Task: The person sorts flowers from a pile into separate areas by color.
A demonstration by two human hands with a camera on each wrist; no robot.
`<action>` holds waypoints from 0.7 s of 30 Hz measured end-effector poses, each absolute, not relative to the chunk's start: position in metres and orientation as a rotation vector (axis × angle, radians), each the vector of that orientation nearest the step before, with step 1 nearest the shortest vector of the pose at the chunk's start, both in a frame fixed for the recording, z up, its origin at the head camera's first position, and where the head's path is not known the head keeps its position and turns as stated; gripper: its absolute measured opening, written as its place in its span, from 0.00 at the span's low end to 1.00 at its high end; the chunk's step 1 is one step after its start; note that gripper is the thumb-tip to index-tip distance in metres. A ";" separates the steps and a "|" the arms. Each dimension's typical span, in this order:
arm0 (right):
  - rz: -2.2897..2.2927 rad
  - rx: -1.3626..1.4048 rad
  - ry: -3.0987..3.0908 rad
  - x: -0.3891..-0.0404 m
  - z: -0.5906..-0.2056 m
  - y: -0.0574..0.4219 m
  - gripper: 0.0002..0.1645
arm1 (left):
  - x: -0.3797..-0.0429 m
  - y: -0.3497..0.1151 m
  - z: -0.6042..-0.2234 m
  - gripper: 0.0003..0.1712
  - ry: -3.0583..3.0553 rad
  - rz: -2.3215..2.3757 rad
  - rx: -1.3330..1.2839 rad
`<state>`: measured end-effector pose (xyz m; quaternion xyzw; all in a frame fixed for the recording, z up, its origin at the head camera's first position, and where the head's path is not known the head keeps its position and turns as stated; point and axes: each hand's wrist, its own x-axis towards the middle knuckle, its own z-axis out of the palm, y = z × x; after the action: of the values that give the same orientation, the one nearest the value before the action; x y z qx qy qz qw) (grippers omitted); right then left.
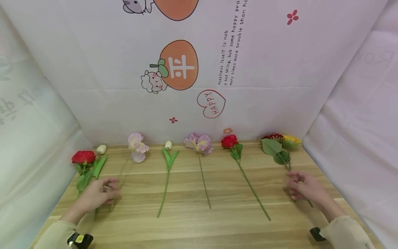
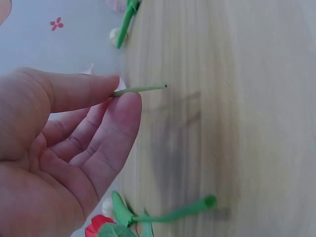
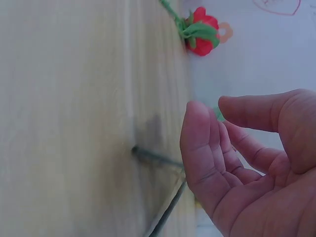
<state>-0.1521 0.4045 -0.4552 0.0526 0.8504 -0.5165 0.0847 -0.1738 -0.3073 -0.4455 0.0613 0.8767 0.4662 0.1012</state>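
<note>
My left hand is at the left of the table, pinching a thin green stem between thumb and forefinger. That stem belongs to the left pink-purple iris-like flower. Beside this hand lie a red rose and a white tulip, their stems partly behind it. On the right, my right hand hovers over the stems of a yellow flower and a dark red flower. Its thumb and forefinger stand apart, with nothing between them in the right wrist view.
Between the hands, a white tulip, another pink-purple flower and a red rose lie in a row, stems toward me. The wooden table meets a printed white cloth at the back, with white cloth on both sides.
</note>
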 end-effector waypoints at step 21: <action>-1.598 -0.003 2.494 -0.152 -0.433 0.354 0.30 | -0.170 -0.253 -0.430 0.31 2.389 1.824 0.168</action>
<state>-0.1519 0.3540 -0.4334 -0.0009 0.8386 -0.5373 0.0898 -0.1703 -0.2530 -0.4303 0.0557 0.7919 0.6045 0.0657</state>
